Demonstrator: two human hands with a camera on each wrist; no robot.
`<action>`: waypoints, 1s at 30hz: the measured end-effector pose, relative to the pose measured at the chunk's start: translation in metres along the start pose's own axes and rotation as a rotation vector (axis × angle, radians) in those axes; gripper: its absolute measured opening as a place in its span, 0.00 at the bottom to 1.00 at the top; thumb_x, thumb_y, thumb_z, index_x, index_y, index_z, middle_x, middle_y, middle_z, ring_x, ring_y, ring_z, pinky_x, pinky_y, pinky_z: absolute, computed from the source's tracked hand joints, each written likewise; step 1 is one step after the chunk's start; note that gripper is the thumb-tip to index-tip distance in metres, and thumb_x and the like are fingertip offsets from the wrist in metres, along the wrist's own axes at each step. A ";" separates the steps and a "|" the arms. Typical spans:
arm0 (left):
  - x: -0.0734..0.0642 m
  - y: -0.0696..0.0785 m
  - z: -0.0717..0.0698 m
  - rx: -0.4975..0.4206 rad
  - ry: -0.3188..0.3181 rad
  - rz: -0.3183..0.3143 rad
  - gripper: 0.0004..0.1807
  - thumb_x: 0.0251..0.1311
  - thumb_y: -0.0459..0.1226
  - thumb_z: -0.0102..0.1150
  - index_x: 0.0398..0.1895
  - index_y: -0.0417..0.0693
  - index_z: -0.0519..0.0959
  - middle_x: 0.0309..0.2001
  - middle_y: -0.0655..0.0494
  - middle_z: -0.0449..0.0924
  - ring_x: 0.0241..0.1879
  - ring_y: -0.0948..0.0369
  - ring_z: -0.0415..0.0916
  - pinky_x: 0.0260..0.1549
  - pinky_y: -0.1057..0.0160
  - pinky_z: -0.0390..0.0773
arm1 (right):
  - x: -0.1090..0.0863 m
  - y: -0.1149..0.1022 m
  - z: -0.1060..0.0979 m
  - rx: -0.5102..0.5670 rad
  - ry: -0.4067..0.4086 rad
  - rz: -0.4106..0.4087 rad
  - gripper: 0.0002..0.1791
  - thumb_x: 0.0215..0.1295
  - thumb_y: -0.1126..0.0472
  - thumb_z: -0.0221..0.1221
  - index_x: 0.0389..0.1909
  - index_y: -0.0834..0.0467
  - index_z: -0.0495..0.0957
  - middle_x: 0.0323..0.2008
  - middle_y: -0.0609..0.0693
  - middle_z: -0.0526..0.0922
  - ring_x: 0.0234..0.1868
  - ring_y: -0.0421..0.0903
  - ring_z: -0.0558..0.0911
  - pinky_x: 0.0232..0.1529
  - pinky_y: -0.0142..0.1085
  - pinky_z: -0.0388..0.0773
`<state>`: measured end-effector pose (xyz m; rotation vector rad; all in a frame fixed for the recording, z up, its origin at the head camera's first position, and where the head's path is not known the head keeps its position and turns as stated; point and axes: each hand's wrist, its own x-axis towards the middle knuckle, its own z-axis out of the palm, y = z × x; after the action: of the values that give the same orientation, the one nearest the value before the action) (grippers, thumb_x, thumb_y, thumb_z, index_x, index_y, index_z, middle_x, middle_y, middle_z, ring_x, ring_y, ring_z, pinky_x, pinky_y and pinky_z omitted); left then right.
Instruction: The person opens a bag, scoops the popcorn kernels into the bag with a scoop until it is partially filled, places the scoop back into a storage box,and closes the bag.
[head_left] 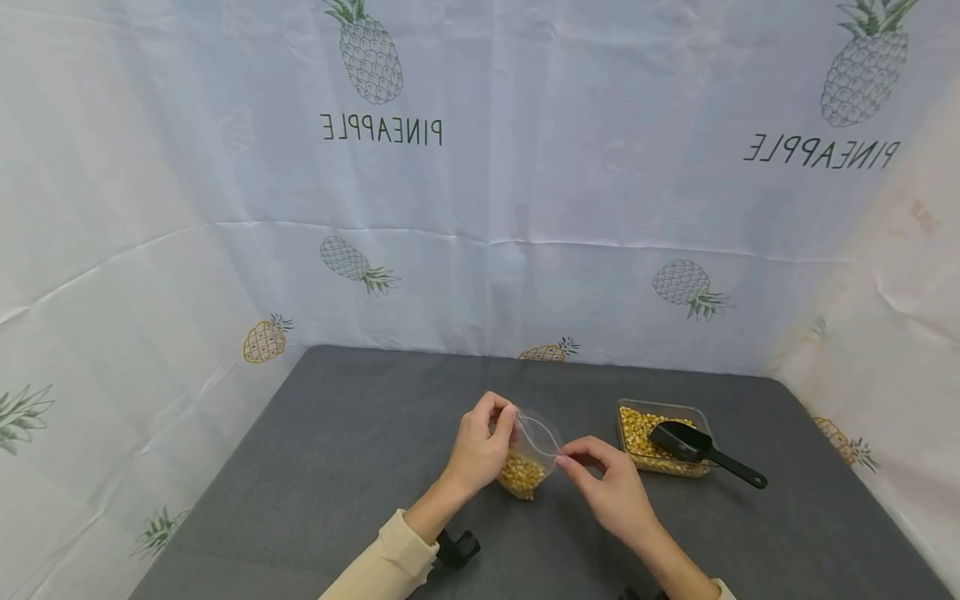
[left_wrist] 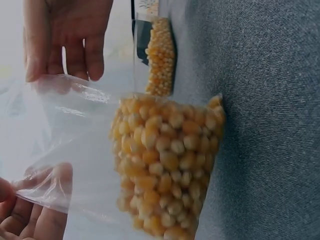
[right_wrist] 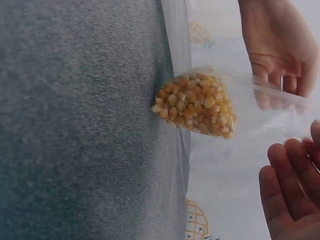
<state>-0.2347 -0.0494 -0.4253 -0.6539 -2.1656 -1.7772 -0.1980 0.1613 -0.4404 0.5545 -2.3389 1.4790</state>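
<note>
Between both hands hangs a clear zip bag (head_left: pixel 522 472), its lower part filled with yellow corn kernels (left_wrist: pixel 167 160). My left hand (head_left: pixel 480 446) pinches one side of the bag's mouth between thumb and fingers. On the opposite side, my right hand (head_left: pixel 609 483) pinches the other edge by thumb and index finger. The mouth gapes, its white zip line curved between the two hands. In the right wrist view the bag's filled bottom (right_wrist: pixel 195 105) is low, close over the table.
A clear rectangular container (head_left: pixel 670 468) of corn kernels stands right of my right hand. A black scoop (head_left: pixel 678 439) lies in it, its handle sticking out over the right edge. The grey table (head_left: pixel 360 433) meets a pineapple-print curtain (head_left: pixel 480 183) behind and at the sides.
</note>
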 end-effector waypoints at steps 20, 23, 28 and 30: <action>-0.006 -0.005 -0.005 -0.129 0.001 -0.006 0.10 0.79 0.36 0.47 0.43 0.38 0.75 0.35 0.44 0.81 0.33 0.46 0.82 0.35 0.55 0.85 | 0.023 -0.001 -0.008 0.125 0.117 0.082 0.03 0.68 0.66 0.65 0.40 0.60 0.86 0.34 0.52 0.86 0.36 0.47 0.86 0.36 0.37 0.82; -0.005 -0.005 -0.005 -0.129 0.006 -0.011 0.10 0.79 0.37 0.47 0.44 0.39 0.75 0.36 0.46 0.80 0.33 0.49 0.83 0.36 0.57 0.85 | 0.026 0.002 -0.009 0.132 0.124 0.090 0.03 0.68 0.66 0.65 0.40 0.60 0.86 0.33 0.52 0.86 0.34 0.48 0.85 0.36 0.35 0.82; -0.005 -0.008 -0.005 -0.115 0.007 -0.015 0.14 0.80 0.39 0.46 0.45 0.35 0.74 0.36 0.46 0.80 0.34 0.53 0.83 0.36 0.59 0.85 | 0.030 0.006 -0.009 0.159 0.108 0.109 0.04 0.68 0.66 0.65 0.40 0.63 0.85 0.32 0.53 0.86 0.32 0.46 0.85 0.36 0.35 0.82; -0.005 -0.010 -0.005 -0.115 0.002 -0.019 0.15 0.80 0.39 0.46 0.45 0.33 0.74 0.36 0.45 0.80 0.34 0.53 0.83 0.36 0.59 0.85 | 0.030 0.007 -0.009 0.179 0.098 0.131 0.05 0.68 0.66 0.65 0.40 0.66 0.85 0.32 0.54 0.86 0.32 0.48 0.85 0.36 0.36 0.83</action>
<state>-0.2359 -0.0565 -0.4354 -0.6583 -2.0875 -1.9228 -0.2269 0.1680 -0.4281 0.3677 -2.2188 1.7453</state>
